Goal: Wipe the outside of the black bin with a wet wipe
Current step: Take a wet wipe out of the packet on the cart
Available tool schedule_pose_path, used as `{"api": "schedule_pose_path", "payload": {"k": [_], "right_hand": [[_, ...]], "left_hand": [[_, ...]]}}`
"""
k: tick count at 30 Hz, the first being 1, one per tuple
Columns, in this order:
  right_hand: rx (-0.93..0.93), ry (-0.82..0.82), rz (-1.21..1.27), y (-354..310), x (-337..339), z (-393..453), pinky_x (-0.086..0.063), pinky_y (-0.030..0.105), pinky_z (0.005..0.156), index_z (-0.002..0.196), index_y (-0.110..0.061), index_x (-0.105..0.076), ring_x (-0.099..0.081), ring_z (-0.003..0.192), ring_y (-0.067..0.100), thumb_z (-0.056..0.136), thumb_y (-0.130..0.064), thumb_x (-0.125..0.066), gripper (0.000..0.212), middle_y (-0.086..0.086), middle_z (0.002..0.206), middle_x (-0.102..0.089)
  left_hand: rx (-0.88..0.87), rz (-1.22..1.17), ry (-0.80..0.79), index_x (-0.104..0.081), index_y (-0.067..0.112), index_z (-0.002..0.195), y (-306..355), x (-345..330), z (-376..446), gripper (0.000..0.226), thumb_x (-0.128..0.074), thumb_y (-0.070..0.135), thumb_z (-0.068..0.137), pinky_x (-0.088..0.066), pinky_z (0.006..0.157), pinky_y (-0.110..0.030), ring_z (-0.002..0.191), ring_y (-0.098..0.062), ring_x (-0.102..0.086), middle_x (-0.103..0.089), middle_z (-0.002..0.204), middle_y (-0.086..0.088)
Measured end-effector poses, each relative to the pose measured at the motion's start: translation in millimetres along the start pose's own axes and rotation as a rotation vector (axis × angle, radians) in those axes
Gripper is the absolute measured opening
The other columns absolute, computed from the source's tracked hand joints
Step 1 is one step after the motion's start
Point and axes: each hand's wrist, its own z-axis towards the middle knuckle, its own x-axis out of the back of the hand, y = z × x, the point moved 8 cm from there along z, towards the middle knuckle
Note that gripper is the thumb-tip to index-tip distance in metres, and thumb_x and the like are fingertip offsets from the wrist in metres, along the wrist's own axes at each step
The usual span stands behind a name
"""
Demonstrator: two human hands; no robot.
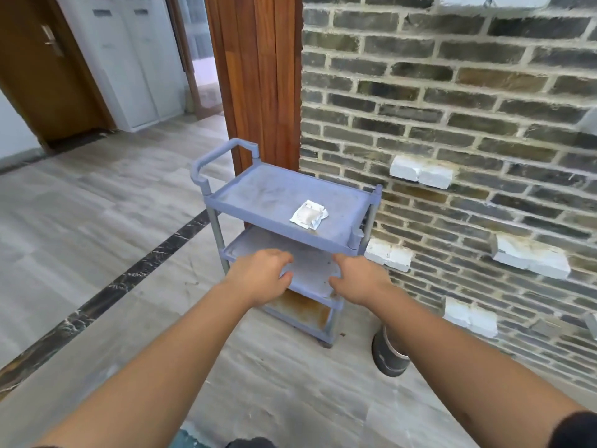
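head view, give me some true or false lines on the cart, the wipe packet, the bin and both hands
1. The wet wipe packet lies on the top shelf of the cart. True.
2. The left hand holds the packet. False: its fingers hang loosely curled and hold nothing.
3. The black bin stands on the floor by the brick wall, right of the cart. True.
4. The right hand presses on the bin. False: it reaches toward the cart, apart from the bin.
5. The packet is torn open with a wipe pulled out. False: no wipe is out.
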Motion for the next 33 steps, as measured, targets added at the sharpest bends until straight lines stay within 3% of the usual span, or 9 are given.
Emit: {"api": "schedule_pose_path", "payload": {"k": [2, 5, 9, 12, 21, 30, 33], "right_hand": [[0.010, -0.008, 0.007, 7, -3, 38, -0.049, 0.034, 0.060, 0.130, -0.023, -0.042, -0.061, 0.093, 0.028, 0.088, -0.040, -0.048, 0.046, 0.005, 0.107, -0.063], [0.010, -0.018, 0.004, 18, -12, 98, -0.052, 0.038, 0.066, 0.133, -0.026, -0.042, -0.062, 0.099, 0.031, 0.088, -0.043, -0.049, 0.049, 0.005, 0.114, -0.062], [-0.009, -0.011, -0.002, 38, -35, 191, -0.052, 0.042, 0.076, 0.124, -0.026, -0.049, -0.061, 0.103, 0.033, 0.086, -0.043, -0.050, 0.041, 0.006, 0.117, -0.062], [-0.068, -0.019, 0.028, 56, -56, 255, -0.046, 0.040, 0.072, 0.128, -0.028, -0.042, -0.059, 0.107, 0.033, 0.085, -0.042, -0.048, 0.045, 0.006, 0.119, -0.062], [-0.233, -0.107, 0.204, 92, -95, 398, -0.052, 0.041, 0.086, 0.127, -0.025, -0.049, -0.058, 0.111, 0.030, 0.085, -0.042, -0.052, 0.046, 0.006, 0.124, -0.062], [-0.385, -0.194, 0.318, 121, -145, 462, -0.048, 0.036, 0.073, 0.137, -0.025, -0.038, -0.057, 0.104, 0.027, 0.087, -0.043, -0.050, 0.054, 0.004, 0.118, -0.057], [-0.388, -0.262, 0.302, 124, -156, 471, -0.044, 0.033, 0.065, 0.133, -0.027, -0.040, -0.058, 0.090, 0.024, 0.088, -0.047, -0.048, 0.049, 0.003, 0.111, -0.060]], "left_hand": [[0.013, 0.013, -0.023, -0.055, 0.028, 0.123, -12, -10, 37, 0.037, -0.044, 0.042, 0.091, -0.045, 0.072, -0.033, 0.109, -0.021, -0.055, -0.059, 0.122, 0.004], [0.013, 0.006, -0.038, -0.054, 0.029, 0.123, -31, -29, 96, 0.037, -0.044, 0.043, 0.090, -0.049, 0.080, -0.039, 0.112, -0.024, -0.054, -0.058, 0.125, 0.003], [-0.051, 0.023, -0.057, -0.055, 0.027, 0.121, -64, -69, 190, 0.036, -0.045, 0.042, 0.090, -0.050, 0.079, -0.040, 0.110, -0.026, -0.055, -0.059, 0.122, -0.001], [-0.035, -0.012, -0.112, -0.054, 0.028, 0.123, -97, -105, 258, 0.038, -0.045, 0.041, 0.089, -0.049, 0.084, -0.041, 0.113, -0.025, -0.053, -0.058, 0.125, -0.001], [-0.038, -0.042, -0.326, -0.051, 0.028, 0.125, -159, -195, 406, 0.039, -0.047, 0.040, 0.088, -0.048, 0.082, -0.038, 0.112, -0.025, -0.054, -0.056, 0.125, 0.001], [-0.112, -0.019, -0.392, -0.046, 0.020, 0.125, -162, -253, 473, 0.036, -0.048, 0.026, 0.089, -0.045, 0.071, -0.037, 0.109, -0.026, -0.050, -0.049, 0.120, -0.005], [-0.100, 0.070, -0.416, -0.049, 0.018, 0.120, -164, -262, 481, 0.031, -0.049, 0.028, 0.090, -0.043, 0.071, -0.037, 0.108, -0.027, -0.049, -0.047, 0.118, -0.006]]}}
